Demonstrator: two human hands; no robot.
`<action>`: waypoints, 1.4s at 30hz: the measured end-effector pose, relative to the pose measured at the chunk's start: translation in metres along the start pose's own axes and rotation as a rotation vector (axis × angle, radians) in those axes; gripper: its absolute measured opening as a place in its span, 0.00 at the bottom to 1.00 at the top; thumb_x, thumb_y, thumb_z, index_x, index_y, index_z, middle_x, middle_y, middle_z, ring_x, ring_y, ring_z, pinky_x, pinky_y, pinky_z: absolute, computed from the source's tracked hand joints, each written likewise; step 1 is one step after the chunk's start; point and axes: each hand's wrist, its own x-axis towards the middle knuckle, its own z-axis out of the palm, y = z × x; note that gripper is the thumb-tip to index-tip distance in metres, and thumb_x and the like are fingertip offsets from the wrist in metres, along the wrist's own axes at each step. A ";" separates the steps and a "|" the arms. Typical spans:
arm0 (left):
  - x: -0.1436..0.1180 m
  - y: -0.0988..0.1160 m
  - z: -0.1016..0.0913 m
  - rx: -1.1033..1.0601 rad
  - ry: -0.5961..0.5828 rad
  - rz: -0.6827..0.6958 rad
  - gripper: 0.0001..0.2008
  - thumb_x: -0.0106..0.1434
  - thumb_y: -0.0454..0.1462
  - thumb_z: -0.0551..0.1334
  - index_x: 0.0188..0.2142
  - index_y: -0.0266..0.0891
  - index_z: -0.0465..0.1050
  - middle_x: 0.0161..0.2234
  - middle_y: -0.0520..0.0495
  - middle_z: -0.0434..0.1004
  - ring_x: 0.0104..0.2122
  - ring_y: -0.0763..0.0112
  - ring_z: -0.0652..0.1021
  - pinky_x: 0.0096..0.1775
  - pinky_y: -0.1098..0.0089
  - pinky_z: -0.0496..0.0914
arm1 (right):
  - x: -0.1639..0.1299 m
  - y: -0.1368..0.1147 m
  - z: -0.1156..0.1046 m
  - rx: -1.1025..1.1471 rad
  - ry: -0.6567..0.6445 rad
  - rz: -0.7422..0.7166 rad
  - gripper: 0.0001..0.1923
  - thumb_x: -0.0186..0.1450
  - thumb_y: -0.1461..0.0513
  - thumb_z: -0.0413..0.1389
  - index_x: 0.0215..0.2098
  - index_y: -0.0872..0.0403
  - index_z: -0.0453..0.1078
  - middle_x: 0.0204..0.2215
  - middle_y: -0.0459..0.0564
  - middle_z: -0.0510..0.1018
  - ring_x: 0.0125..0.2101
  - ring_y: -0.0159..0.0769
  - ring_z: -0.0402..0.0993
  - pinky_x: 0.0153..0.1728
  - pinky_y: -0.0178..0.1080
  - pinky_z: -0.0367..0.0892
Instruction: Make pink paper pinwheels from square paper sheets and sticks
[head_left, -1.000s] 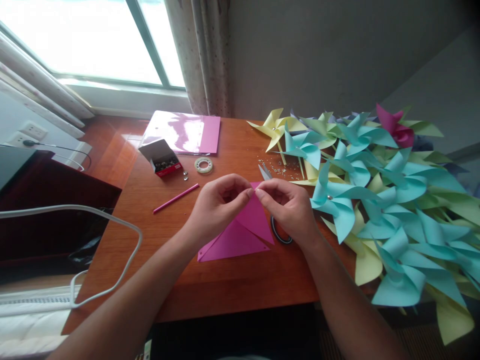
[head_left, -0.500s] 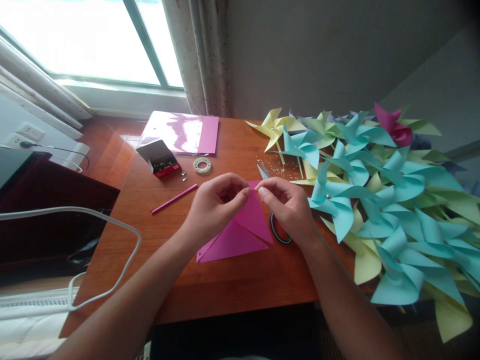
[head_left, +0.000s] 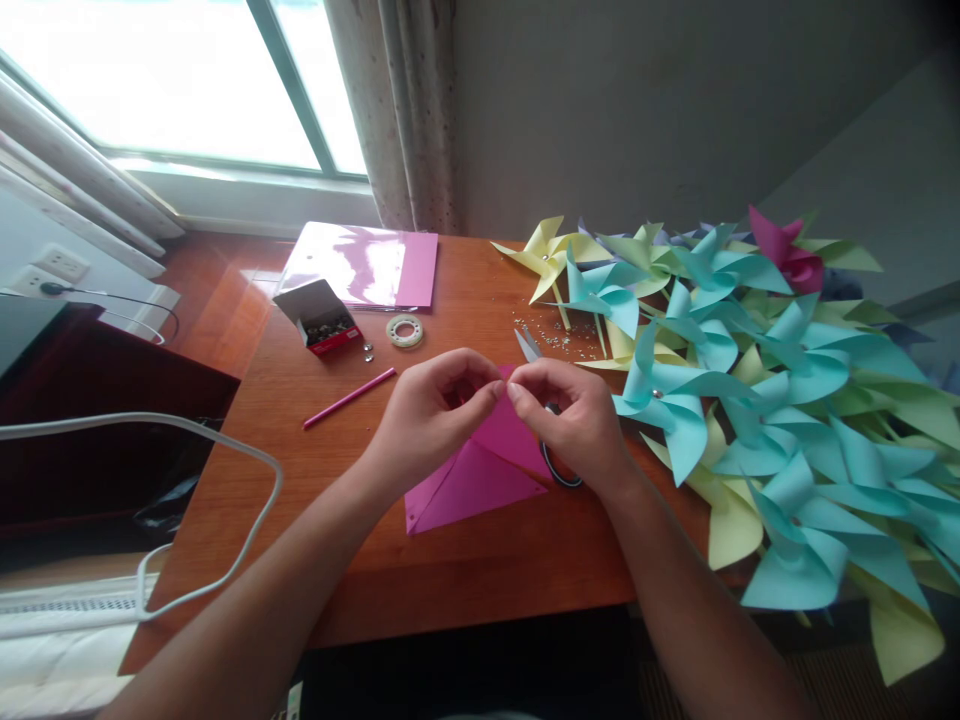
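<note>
My left hand and right hand meet over the middle of the surface, fingertips almost touching. Each hand's grip is pinched on the upper tip of the pink paper. The sheet lies in front of me near the front edge, its lower part flat on the wood and its upper point lifted slightly between my fingers.

As I judge it, the work is at an early stage. The paper is a flat pointed shape with straight creases or cuts running from its lower corner toward the pinched tip, so the folding looks begun, but nothing is curled over or pinned yet. It is a bright, clean pink, smooth and fairly stiff, with crisp edges.

To my right sits a big heap of paper pinwheels, mostly blue and pale yellow with one pink one at the back, so many look finished already. Scissors lie partly under my right hand. Farther back I see a pink stick, a roll of tape, an open small box with what look like pins, and a stack of pink sheets by the window.
</note>
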 end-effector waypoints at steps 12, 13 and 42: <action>0.000 -0.001 0.000 0.073 -0.004 0.037 0.06 0.63 0.37 0.64 0.33 0.36 0.75 0.28 0.50 0.74 0.27 0.73 0.70 0.29 0.72 0.64 | -0.001 0.002 0.000 -0.067 0.003 -0.048 0.03 0.65 0.63 0.58 0.32 0.52 0.72 0.27 0.45 0.75 0.28 0.34 0.71 0.30 0.36 0.68; 0.000 -0.001 0.000 0.069 -0.008 0.040 0.06 0.64 0.37 0.64 0.33 0.36 0.75 0.28 0.50 0.74 0.28 0.73 0.70 0.29 0.72 0.65 | -0.001 0.002 0.000 -0.067 0.007 -0.045 0.03 0.65 0.63 0.58 0.32 0.52 0.72 0.27 0.45 0.75 0.28 0.34 0.71 0.30 0.36 0.68; 0.000 0.001 -0.001 0.191 0.028 0.110 0.04 0.62 0.32 0.64 0.32 0.34 0.77 0.25 0.52 0.75 0.24 0.77 0.69 0.26 0.76 0.62 | -0.001 0.005 0.001 -0.105 0.024 -0.067 0.03 0.64 0.64 0.58 0.31 0.53 0.72 0.27 0.45 0.75 0.27 0.33 0.70 0.29 0.36 0.67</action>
